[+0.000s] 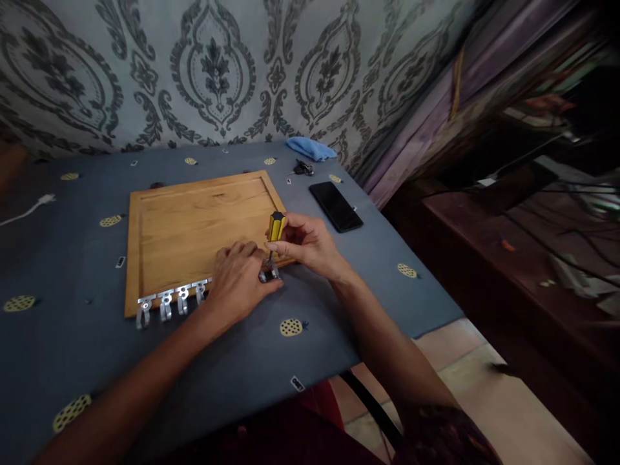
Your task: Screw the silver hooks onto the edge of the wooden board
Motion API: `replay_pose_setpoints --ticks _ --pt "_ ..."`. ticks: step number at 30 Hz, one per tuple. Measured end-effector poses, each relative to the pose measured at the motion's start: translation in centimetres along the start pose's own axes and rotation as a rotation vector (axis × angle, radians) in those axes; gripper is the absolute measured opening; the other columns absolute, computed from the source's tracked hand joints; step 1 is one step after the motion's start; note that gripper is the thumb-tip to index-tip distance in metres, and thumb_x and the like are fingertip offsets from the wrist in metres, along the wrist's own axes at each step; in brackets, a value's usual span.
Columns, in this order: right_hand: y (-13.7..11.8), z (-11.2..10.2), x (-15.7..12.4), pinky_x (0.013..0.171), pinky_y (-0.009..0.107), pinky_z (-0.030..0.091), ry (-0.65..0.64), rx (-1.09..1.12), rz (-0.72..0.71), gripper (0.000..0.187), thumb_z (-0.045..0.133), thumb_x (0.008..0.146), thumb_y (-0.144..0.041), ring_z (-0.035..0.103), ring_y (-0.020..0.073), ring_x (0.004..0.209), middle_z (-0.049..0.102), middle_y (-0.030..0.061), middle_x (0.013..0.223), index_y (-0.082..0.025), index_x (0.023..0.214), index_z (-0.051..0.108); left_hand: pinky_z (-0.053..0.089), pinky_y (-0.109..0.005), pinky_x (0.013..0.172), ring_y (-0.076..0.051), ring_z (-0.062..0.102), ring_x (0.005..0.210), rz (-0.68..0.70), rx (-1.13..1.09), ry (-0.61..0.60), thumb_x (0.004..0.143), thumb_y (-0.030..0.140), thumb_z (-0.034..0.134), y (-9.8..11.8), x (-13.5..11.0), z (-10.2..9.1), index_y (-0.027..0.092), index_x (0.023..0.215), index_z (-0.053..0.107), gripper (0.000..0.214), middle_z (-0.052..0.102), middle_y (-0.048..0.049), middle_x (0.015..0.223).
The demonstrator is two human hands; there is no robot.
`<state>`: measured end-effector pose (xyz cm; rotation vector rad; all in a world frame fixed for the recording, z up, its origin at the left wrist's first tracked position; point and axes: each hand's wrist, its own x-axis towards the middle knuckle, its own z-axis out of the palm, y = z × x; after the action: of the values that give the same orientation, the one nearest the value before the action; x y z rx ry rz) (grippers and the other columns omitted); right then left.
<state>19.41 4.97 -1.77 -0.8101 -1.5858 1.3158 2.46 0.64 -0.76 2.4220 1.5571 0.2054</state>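
A wooden board (pixel 194 226) lies on the blue patterned tablecloth (pixel 72 349). Along its near edge runs a metal hook rail (pixel 167 303) with several silver hooks. My left hand (pixel 239 281) lies on the right part of the rail, fingers curled down over it. My right hand (pixel 307 245) grips a screwdriver with a yellow and black handle (pixel 276 227), held upright with its tip down at the rail's right end, beside my left fingers.
A black phone (pixel 336 206) lies on the cloth right of the board. Keys (pixel 303 169) and a blue cloth (pixel 310 148) sit at the back by the patterned wall. A white cable (pixel 29 210) lies at far left. The table's right edge drops to a tiled floor.
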Motion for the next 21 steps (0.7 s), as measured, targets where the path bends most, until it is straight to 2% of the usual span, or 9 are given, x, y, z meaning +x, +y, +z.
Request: replay_pose_setpoints --ticks 5,9,12,15,18,21 --pt "0.3 0.1 0.1 0.052 0.022 0.042 -0.007 0.001 -0.023 0.042 0.089 0.072 -0.050 0.047 0.0080 0.055 0.052 -0.0068 0.065 -0.021 0.078 0.060 0.047 -0.053 0.097 -0.037 0.060 0.119 0.011 -0.003 0.006 0.087 0.044 0.075 0.0 0.0 -0.1 0.017 0.110 0.069 0.036 0.071 -0.0119 0.119" --pt "0.1 0.0 0.1 0.049 0.022 0.037 -0.013 -0.020 -0.030 0.044 0.088 0.073 -0.052 0.042 0.0075 0.053 0.048 -0.0080 0.062 -0.021 0.077 0.057 0.052 -0.050 0.092 -0.035 0.066 0.111 0.029 -0.091 -0.007 0.086 0.038 0.074 -1.4 -0.1 -2.0 0.017 0.109 0.067 0.032 0.073 -0.0122 0.115" --pt "0.0 0.0 0.1 0.050 0.022 0.034 -0.015 -0.035 -0.037 0.046 0.086 0.074 -0.055 0.040 0.0075 0.054 0.046 -0.0085 0.061 -0.021 0.077 0.056 0.054 -0.043 0.091 -0.026 0.070 0.104 0.058 -0.361 0.174 0.091 0.027 0.062 -2.4 -0.1 -4.5 0.020 0.110 0.066 0.021 0.075 -0.0071 0.111" --pt "0.1 0.1 0.1 0.051 0.023 0.033 -0.019 -0.028 -0.058 0.045 0.086 0.075 -0.054 0.040 0.0078 0.054 0.046 -0.0085 0.061 -0.021 0.077 0.055 0.056 -0.033 0.084 -0.020 0.070 0.099 0.173 -0.585 0.334 0.095 0.032 0.060 -2.0 0.1 -6.1 0.021 0.115 0.066 0.024 0.074 -0.0052 0.108" --pt "0.1 0.3 0.2 0.052 0.023 0.036 -0.026 -0.033 -0.089 0.045 0.085 0.075 -0.054 0.042 0.0090 0.057 0.047 -0.0078 0.062 -0.021 0.076 0.055 0.053 -0.029 0.076 -0.016 0.068 0.087 0.260 -0.579 0.385 0.092 0.028 0.065 -0.5 0.6 -6.3 0.022 0.106 0.068 0.015 0.073 -0.0020 0.099" --pt "0.0 0.2 0.2 0.057 0.025 0.041 -0.014 -0.081 -0.103 0.043 0.082 0.077 -0.056 0.045 0.0100 0.059 0.049 -0.0069 0.065 -0.021 0.077 0.057 0.049 -0.028 0.069 -0.014 0.064 0.077 0.268 -0.521 0.402 0.091 0.020 0.063 0.4 1.2 -5.7 0.021 0.091 0.070 0.007 0.071 -0.0003 0.089"
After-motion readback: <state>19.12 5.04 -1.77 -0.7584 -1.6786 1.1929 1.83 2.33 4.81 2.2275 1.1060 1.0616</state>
